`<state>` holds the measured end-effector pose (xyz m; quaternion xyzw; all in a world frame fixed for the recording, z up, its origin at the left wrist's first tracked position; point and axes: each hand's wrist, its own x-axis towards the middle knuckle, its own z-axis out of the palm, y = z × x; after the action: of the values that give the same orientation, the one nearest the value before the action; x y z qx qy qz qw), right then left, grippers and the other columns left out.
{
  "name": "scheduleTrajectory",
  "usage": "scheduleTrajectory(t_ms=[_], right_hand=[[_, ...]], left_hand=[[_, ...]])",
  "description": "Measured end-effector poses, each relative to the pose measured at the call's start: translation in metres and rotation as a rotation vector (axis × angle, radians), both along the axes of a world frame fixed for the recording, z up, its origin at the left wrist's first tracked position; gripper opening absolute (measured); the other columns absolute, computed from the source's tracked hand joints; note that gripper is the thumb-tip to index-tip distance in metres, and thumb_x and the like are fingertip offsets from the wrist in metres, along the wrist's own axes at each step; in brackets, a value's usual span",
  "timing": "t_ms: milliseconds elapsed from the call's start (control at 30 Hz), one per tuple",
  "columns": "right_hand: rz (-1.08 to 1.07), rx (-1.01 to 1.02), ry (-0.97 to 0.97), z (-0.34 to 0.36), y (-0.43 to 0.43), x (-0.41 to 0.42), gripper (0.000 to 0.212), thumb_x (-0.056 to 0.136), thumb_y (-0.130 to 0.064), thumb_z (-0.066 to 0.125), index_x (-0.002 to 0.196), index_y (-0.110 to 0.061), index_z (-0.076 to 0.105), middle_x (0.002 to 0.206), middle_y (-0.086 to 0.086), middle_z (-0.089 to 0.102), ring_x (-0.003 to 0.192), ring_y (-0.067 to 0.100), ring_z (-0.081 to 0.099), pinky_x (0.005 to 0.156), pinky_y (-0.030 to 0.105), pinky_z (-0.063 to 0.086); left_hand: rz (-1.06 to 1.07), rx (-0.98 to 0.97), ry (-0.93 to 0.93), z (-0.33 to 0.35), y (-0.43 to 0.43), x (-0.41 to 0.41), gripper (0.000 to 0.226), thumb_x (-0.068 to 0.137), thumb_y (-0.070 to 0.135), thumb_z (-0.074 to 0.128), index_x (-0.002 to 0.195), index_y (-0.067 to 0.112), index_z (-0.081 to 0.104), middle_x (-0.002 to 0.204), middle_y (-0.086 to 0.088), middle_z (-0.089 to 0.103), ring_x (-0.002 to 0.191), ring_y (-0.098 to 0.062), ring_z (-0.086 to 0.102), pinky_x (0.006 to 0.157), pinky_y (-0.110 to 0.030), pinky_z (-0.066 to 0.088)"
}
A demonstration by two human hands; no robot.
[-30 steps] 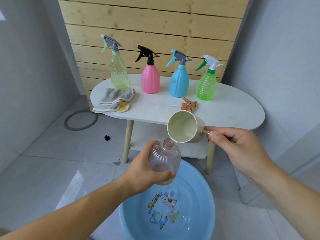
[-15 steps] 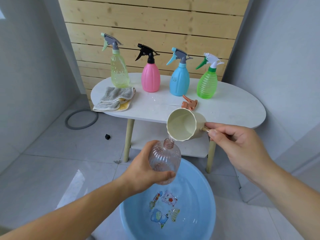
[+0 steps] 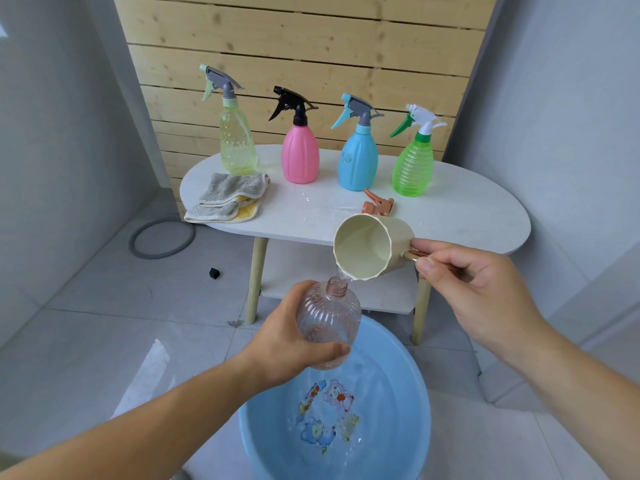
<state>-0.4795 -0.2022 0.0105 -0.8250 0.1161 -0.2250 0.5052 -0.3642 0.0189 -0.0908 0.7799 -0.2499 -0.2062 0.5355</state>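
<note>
My left hand (image 3: 287,344) grips a clear ribbed pinkish bottle (image 3: 329,317) with no cap, upright over a blue basin (image 3: 398,420). My right hand (image 3: 471,285) holds the handle of a cream cup (image 3: 372,245), tipped on its side with its rim just above the bottle's neck. A thin stream of water runs from the cup's lip into the neck. A little water sits in the bottle's bottom. An orange spray head (image 3: 377,204) lies loose on the white table (image 3: 467,209) behind the cup.
Four spray bottles stand in a row on the table: yellow-green (image 3: 237,147), pink (image 3: 299,154), blue (image 3: 358,161), green (image 3: 414,164). A folded grey and yellow cloth (image 3: 227,197) lies at the table's left end. A grey ring (image 3: 162,237) and a small black block (image 3: 214,273) lie on the floor.
The cup has tipped further and dropped closer to the bottle's neck, and water now runs from it into the bottle. My left hand kept the bottle in place.
</note>
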Motion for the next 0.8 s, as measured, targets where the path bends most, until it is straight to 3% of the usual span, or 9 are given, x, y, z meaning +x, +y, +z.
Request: scheduleTrajectory(t_ms=[167,300,467,800], right_hand=[[0.001,-0.026,-0.013,-0.0014,0.0005,0.0004,0.017,0.09,-0.012,0.067,0.078,-0.022,0.076,0.116,-0.011,0.07,0.109,-0.006,0.063,0.096,0.011,0.044],[-0.004,-0.069,-0.011,-0.0014,0.0011,0.0001,0.018,0.09,-0.013,0.067,0.077,-0.023,0.075,0.117,-0.011,0.07,0.108,-0.008,0.062,0.093,0.008,0.043],[-0.003,-0.074,-0.027,-0.0011,0.002,-0.0001,0.017,0.089,-0.012,0.067,0.078,-0.022,0.075,0.118,-0.01,0.069,0.108,-0.009,0.062,0.09,0.005,0.042],[-0.001,-0.126,-0.046,-0.0038,0.0003,0.0003,0.016,0.089,-0.013,0.068,0.081,-0.026,0.075,0.12,-0.012,0.069,0.113,-0.002,0.062,0.1,0.021,0.046]], left_hand=[[-0.006,0.007,0.0,0.0003,0.0006,-0.0001,0.09,0.066,0.027,0.097,0.138,0.039,0.044,0.12,0.022,0.061,0.106,0.012,0.059,0.094,-0.021,0.055],[-0.008,0.003,-0.012,0.0014,0.0002,-0.0013,0.084,0.069,0.02,0.096,0.131,0.042,0.043,0.118,0.021,0.061,0.103,0.016,0.058,0.08,-0.006,0.051],[-0.01,-0.004,-0.007,0.0007,0.0003,-0.001,0.083,0.068,0.02,0.096,0.128,0.045,0.043,0.119,0.02,0.06,0.103,0.015,0.059,0.079,-0.006,0.051],[-0.012,0.0,0.002,-0.0005,0.0013,-0.0011,0.087,0.068,0.024,0.097,0.131,0.045,0.041,0.12,0.023,0.06,0.105,0.015,0.058,0.081,-0.009,0.053]])
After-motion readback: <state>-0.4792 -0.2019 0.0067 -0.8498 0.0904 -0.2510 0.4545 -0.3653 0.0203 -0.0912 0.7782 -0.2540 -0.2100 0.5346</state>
